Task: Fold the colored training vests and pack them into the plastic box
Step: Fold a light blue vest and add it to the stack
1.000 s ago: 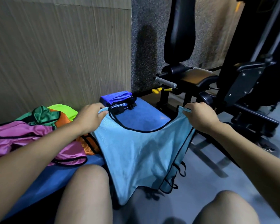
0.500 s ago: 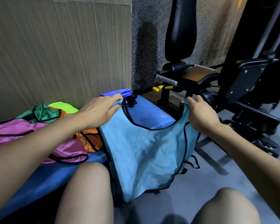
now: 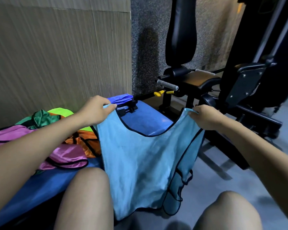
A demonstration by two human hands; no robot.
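Light blue vest (image 3: 140, 163), black piping: held up by its two shoulder straps, hanging flat between the person's knees, its lower hem past the edge of the blue bench (image 3: 145, 120). Side ties dangle at its right edge.

Left hand (image 3: 96, 110): fingers and thumb pinched on the left strap, above the bench.

Right hand (image 3: 204, 117): fingers curled round the right strap, out beyond the bench edge.

Folded vests (image 3: 123, 102): a small stack, darker blue on top, at the far end of the bench against the wall; how many it holds is hard to make out.

Unfolded vests, heaped on the bench under the left arm: pink vest (image 3: 65, 156) nearest, orange vest (image 3: 88, 143) beside it, green vests (image 3: 45, 117) behind.

Black gym machine (image 3: 239, 83): stands on the floor to the right.
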